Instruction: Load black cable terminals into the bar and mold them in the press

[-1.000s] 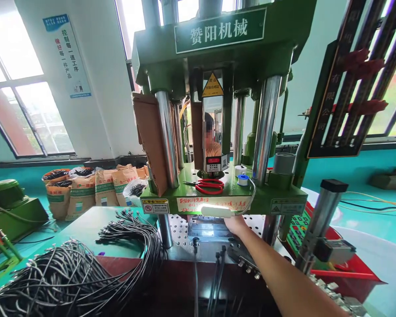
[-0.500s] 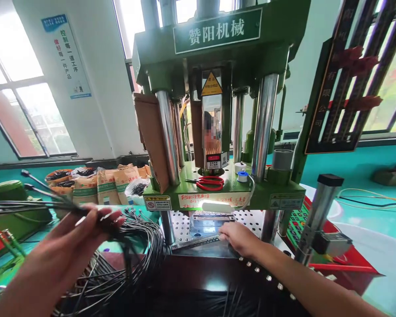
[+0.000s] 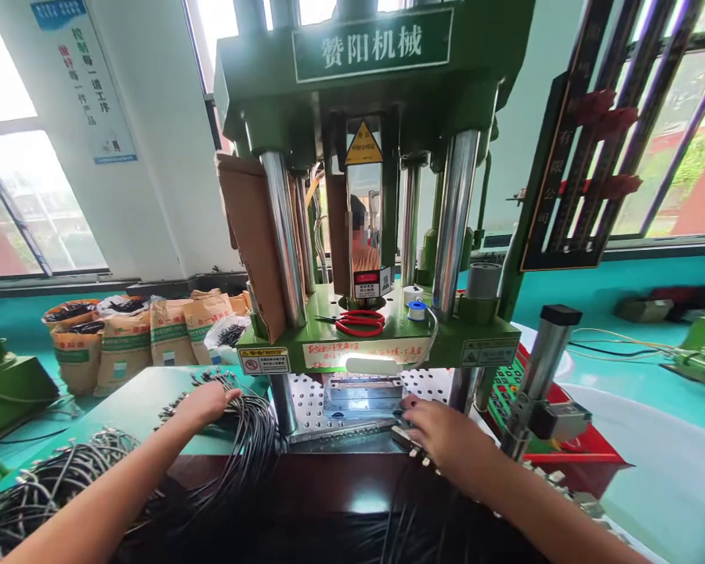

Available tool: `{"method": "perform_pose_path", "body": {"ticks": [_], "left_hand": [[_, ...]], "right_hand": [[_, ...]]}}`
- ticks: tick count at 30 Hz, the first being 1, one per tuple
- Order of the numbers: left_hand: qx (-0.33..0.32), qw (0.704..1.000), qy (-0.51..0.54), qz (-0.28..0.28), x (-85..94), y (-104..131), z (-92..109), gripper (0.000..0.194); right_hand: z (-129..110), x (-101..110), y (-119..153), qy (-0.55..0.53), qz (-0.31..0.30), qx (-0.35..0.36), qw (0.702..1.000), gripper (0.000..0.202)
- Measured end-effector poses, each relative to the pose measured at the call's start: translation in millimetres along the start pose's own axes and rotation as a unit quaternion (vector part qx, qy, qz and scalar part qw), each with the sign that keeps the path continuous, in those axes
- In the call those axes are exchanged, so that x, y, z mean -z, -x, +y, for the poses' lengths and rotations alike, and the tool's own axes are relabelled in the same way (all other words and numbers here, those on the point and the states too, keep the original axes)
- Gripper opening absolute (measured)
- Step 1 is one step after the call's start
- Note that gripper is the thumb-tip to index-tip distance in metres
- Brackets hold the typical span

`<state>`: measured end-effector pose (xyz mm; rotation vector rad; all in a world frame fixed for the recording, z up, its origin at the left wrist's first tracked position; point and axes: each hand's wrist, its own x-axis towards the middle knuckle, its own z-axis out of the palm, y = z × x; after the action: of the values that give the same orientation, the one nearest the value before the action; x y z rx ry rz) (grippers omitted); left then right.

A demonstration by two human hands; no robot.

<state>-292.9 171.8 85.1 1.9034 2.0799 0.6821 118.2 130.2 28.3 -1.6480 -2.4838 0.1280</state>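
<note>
The right grip (image 3: 446, 436) was bent low at a green press (image 3: 381, 333), its fingertips at the near end of a dark strip (image 3: 400, 439) studded with small bright metal pieces; whether the fingers were closed on it could not be told. The left grip (image 3: 207, 403) reached over a bundle of black cables (image 3: 252, 431) on a green table (image 3: 146, 395), its fingers among the cable ends, though the view did not show whether any were held. The cables curved down from that hand toward the dark red front edge (image 3: 305, 474) of the work area.

Between the two hands, a long metal bar (image 3: 344, 432) lay slantwise in front of a shiny, see-through block (image 3: 361, 401), which rested on a plate full of holes (image 3: 311, 405). A lit white lamp (image 3: 371, 365) glowed just above the block. On the press ledge, red-handled pliers (image 3: 361, 322) lay near a blue-and-white spool (image 3: 416, 311), and a sheet of cardboard (image 3: 250, 243) leaned by a steel post (image 3: 285, 243). A second heap of cables (image 3: 47, 482) filled the lower left of the view, with paper sacks (image 3: 129, 348) standing behind the table and a red tray (image 3: 581, 457) at the right.
</note>
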Motion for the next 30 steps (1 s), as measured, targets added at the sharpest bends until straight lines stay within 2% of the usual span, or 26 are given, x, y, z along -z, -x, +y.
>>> {"method": "perform_pose_path", "body": {"ticks": [2,3,4,5,6,7,9,13,15,18,20,23,24,25,27,28,30], "left_hand": [[-0.035,0.999,-0.028,0.001,5.7,20.2,15.5,0.019],[-0.062,0.997,-0.034,-0.009,7.0,32.9,24.2,0.019],[-0.104,0.993,-0.040,-0.032,6.5,46.1,32.8,0.020],[-0.201,0.972,-0.067,-0.100,4.2,58.5,40.6,0.022],[-0.288,0.936,-0.093,-0.180,0.3,68.6,47.0,0.022],[-0.335,0.909,-0.113,-0.223,-4.9,75.6,51.9,0.021],[-0.362,0.887,-0.149,-0.245,-16.8,79.6,57.8,0.019],[-0.313,0.894,-0.223,-0.231,-37.1,70.4,69.4,0.016],[-0.302,0.904,-0.212,-0.215,-44.3,72.5,81.1,0.019],[-0.288,0.930,-0.094,-0.208,-50.9,86.9,102.3,0.023],[-0.255,0.943,-0.005,-0.214,-52.5,98.5,114.7,0.024],[-0.146,0.943,0.147,-0.260,-54.6,113.4,124.8,0.024],[-0.086,0.926,0.222,-0.292,-56.1,117.7,125.4,0.027],[-0.020,0.895,0.303,-0.326,-58.1,121.9,124.7,0.034],[0.089,0.808,0.448,-0.371,-63.6,130.3,119.7,0.048],[0.122,0.769,0.496,-0.384,-67.3,134.3,115.6,0.051],[0.149,0.713,0.552,-0.405,-76.2,141.5,105.3,0.054]], "right_hand": [[25.0,0.3,46.7,-0.001,0.013,-0.050,0.999,0.033],[38.4,-2.9,69.0,-0.006,0.003,-0.062,0.998,0.031],[51.3,-8.2,88.9,-0.032,0.020,-0.094,0.995,0.032],[62.5,-14.8,105.3,-0.039,0.024,-0.118,0.992,0.037],[71.5,-21.7,117.7,-0.056,0.022,-0.127,0.990,0.041],[77.6,-28.0,125.8,-0.076,0.020,-0.138,0.987,0.045],[81.1,-35.3,130.5,-0.112,-0.001,-0.149,0.982,0.050],[65.3,-26.1,117.8,-0.153,-0.017,-0.160,0.975,0.046],[57.2,-18.2,112.8,-0.168,-0.005,-0.156,0.973,0.040],[54.9,-13.1,111.2,-0.186,0.034,-0.182,0.965,0.042],[58.6,-12.4,110.2,-0.197,0.080,-0.208,0.955,0.046],[61.5,-7.5,100.0,-0.220,0.139,-0.223,0.939,0.043],[59.7,-4.1,93.1,-0.231,0.151,-0.223,0.935,0.040],[56.3,-0.1,84.5,-0.241,0.158,-0.222,0.932,0.039],[45.9,8.1,62.5,-0.261,0.163,-0.208,0.929,0.038],[39.9,11.3,49.7,-0.270,0.160,-0.194,0.930,0.038],[29.0,13.9,22.5,-0.285,0.156,-0.169,0.931,0.035]]}}
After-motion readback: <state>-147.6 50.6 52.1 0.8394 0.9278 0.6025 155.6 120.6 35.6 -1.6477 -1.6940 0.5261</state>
